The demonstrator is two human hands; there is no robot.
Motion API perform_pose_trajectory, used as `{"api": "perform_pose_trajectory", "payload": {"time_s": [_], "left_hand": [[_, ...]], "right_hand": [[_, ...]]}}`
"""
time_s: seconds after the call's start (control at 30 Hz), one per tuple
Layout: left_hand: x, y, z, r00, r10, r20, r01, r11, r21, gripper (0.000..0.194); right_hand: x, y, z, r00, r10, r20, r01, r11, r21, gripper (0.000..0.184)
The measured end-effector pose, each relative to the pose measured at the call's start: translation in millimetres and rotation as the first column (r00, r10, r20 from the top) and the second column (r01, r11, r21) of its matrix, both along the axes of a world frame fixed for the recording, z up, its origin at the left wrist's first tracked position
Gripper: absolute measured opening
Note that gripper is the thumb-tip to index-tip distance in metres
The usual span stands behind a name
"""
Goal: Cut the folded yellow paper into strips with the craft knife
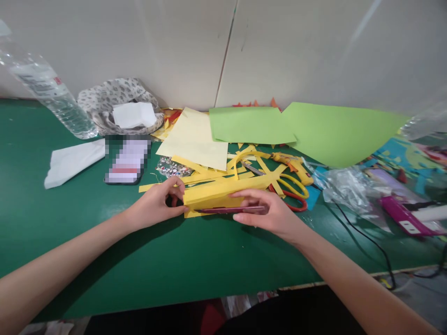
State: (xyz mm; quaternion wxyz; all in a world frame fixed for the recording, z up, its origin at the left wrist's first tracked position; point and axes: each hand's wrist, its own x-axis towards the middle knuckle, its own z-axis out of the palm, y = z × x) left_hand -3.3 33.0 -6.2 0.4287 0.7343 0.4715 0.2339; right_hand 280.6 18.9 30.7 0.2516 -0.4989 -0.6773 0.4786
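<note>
yellow paper (pixel 209 194) between left grip (pixel 182 197) and right grip (pixel 240 205)

green table (pixel 146 274), phone (pixel 126 160), pale sheet (pixel 195 139), green sheets (pixel 253 124), yellow strips (pixel 200 176), glue gun (pixel 295 166), red-handled scissors (pixel 296 204)

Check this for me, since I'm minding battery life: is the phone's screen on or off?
On: the phone beyond the left hand shows a bright, pale display with a reddish band.
</note>
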Motion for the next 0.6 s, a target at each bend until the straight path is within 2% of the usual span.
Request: {"api": "perform_pose_trajectory", "payload": {"time_s": [0.1,0.2,0.3,0.47,0.6], "left_hand": [[-0.1,0.7,-0.3,1.000,0.004,-0.031,-0.003,1.000,0.019,0.027],[-0.1,0.6,-0.8,0.998,-0.001,-0.059,0.003,1.000,0.026,0.027],[0.6,-0.3,-1.7,0.999,-0.007,-0.046,0.008,1.000,0.022,0.027],[2.5,-1.0,-2.8,0.997,0.036,-0.063,-0.034,0.999,0.033,0.027],[3.1,-1.1,-2.5,0.998,0.046,-0.038,-0.046,0.999,0.001,0.027]], "right_hand": [[-0.6,2.2,1.0,0.981,-0.043,-0.189,0.024,0.995,-0.099,0.033],[-7.2,-0.6,-1.0,0.954,-0.091,-0.286,0.057,0.991,-0.125,0.028],[-16.8,-6.4,-5.6,0.951,-0.118,-0.287,0.096,0.991,-0.090,0.027],[-33.0,-11.7,-11.0,0.969,-0.059,-0.241,0.056,0.998,-0.022,0.023],[-32.4,-5.4,-10.8,0.948,-0.168,-0.271,0.176,0.984,0.003,0.026]]}}
